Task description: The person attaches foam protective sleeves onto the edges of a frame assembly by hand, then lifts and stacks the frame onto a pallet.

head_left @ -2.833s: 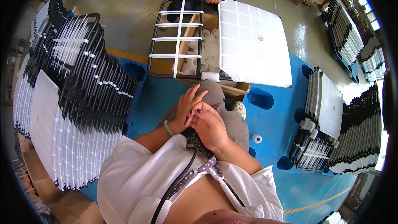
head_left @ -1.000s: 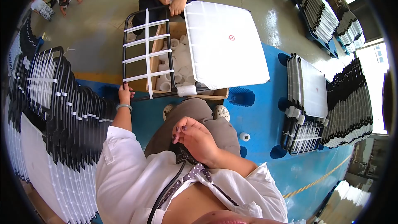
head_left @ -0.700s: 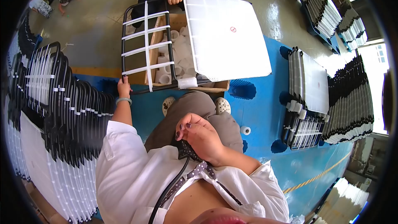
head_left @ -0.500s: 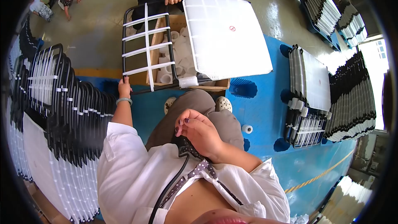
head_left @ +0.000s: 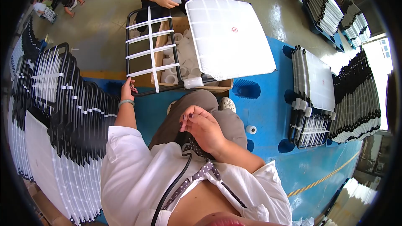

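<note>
My left hand (head_left: 128,88) is closed on the near left corner of a black tube frame (head_left: 127,54) laced with white straps. To the frame's right a white panel (head_left: 234,37) joins it, with a small red mark on it. Below both, a wooden box (head_left: 224,84) holds several white rolls. A short white roll (head_left: 193,83) sits on the near bar, between frame and panel. My right hand (head_left: 202,126) is raised over my lap, fingers curled, thumb near the fingertips; whether anything is between them is hidden.
Across the box, a co-worker's hands (head_left: 167,0) are at a grey-white piece on the far bar. Stacked black frames (head_left: 83,96) stand at left, more stacked panels (head_left: 312,81) at right. A white roll (head_left: 251,129) lies on the blue pallet (head_left: 268,113).
My left hand has gone from beside my right hand to the frame's corner. The view has shifted, and the co-worker's hands have moved apart and back to the far bar.
</note>
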A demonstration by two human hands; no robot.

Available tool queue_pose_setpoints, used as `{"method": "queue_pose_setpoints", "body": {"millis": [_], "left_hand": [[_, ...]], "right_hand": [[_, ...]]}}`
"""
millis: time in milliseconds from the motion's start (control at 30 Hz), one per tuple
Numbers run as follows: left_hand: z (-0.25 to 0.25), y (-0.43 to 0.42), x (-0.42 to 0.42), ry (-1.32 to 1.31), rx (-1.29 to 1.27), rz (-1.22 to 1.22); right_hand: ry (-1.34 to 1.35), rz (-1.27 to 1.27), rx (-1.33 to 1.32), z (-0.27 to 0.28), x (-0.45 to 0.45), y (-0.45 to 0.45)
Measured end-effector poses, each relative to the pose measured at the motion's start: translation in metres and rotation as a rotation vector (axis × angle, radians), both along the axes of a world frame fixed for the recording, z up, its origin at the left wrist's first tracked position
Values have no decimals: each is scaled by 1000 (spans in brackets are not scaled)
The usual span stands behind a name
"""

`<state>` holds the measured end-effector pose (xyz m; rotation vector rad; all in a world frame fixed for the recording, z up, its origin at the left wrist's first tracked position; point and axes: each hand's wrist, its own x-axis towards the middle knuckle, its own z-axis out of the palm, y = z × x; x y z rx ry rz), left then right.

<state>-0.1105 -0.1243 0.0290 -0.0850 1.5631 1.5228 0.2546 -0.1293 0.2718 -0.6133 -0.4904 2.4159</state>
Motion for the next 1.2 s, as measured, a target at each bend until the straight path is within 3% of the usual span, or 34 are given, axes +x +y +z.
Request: {"method": "queue_pose_setpoints", "body": {"millis": [167,300,967,1200], "left_hand": [[-6,0,-7,-155,49,9],[18,-1,1,-187,66,-32],[70,-11,44,-173,135,-9],[60,-7,39,-107,139,-20]], "right_hand": [[45,-20,11,-2,2,1],[80,-28,13,-5,-4,-1],[22,29,84,-7,-3,-13],[32,31,99,-8,7,-18]]}}
